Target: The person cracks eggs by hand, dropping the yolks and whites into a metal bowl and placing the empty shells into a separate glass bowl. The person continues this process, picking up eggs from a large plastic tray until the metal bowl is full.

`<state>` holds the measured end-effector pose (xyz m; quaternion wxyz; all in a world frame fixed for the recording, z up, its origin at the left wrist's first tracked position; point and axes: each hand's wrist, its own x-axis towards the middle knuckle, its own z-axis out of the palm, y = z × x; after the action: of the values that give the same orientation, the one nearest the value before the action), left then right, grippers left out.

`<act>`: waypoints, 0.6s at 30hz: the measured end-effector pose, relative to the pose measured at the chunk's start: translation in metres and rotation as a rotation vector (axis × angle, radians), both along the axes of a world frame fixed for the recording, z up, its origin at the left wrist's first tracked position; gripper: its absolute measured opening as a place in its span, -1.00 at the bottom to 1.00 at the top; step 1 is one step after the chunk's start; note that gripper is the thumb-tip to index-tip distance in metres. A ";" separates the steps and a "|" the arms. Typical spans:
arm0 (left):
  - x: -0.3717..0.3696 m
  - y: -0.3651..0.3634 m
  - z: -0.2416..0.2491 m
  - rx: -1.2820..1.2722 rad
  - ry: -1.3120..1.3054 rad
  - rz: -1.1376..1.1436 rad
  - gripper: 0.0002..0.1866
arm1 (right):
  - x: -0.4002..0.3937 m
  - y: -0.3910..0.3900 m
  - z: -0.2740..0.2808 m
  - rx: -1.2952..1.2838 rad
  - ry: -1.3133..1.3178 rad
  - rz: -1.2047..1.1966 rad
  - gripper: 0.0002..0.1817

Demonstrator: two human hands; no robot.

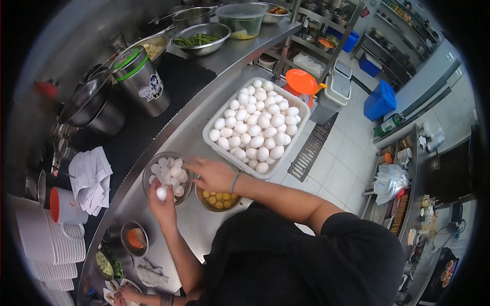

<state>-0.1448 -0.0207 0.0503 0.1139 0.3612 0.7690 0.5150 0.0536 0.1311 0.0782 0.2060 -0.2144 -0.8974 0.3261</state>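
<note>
Head view: the left hand (163,207) is grasping a white egg (161,193) in a fingertip grip, at the near edge of the shell bowl (145,176).
Right hand: the fingers of the right hand (210,174) reach to the far side of the shells (171,172); I cannot tell whether that grip holds anything.
Egg handling: light, even finger pressure should suit the thin shell; squeezing could crush it and drop fragments.
Yolks: best kept whole and free of shell bits in the metal bowl (203,205), partly under the right forearm.
Held egg: at the left fingertips, its top exposed; whether it touches the rim is unclear.
Basket: the other eggs (258,122) fill the white basket (228,156) on the steel surface (201,222), beyond both hands.
</note>
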 end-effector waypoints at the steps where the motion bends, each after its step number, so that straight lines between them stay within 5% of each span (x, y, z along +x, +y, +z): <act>1: 0.000 -0.005 -0.003 -0.039 -0.079 -0.015 -0.41 | 0.011 0.007 -0.004 0.061 0.001 -0.061 -0.39; 5: 0.018 -0.014 -0.009 -0.178 -0.224 -0.072 -0.47 | 0.057 0.050 -0.021 0.378 -0.087 -0.352 -0.54; 8: 0.021 -0.016 -0.036 -0.151 -0.285 -0.152 -0.45 | 0.087 0.065 -0.019 0.313 -0.401 -0.433 -0.64; 11: 0.039 -0.008 -0.031 -0.149 -0.291 -0.208 -0.43 | 0.095 0.077 -0.037 0.266 -0.663 -0.288 -0.73; 18: 0.066 0.009 -0.010 -0.171 -0.245 -0.349 -0.52 | 0.096 0.085 -0.049 0.377 -0.581 -0.211 -0.75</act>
<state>-0.0792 -0.0121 0.0402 0.3240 0.4125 0.7160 0.4606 0.1499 0.2156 0.0288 0.0110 -0.3480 -0.9357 0.0575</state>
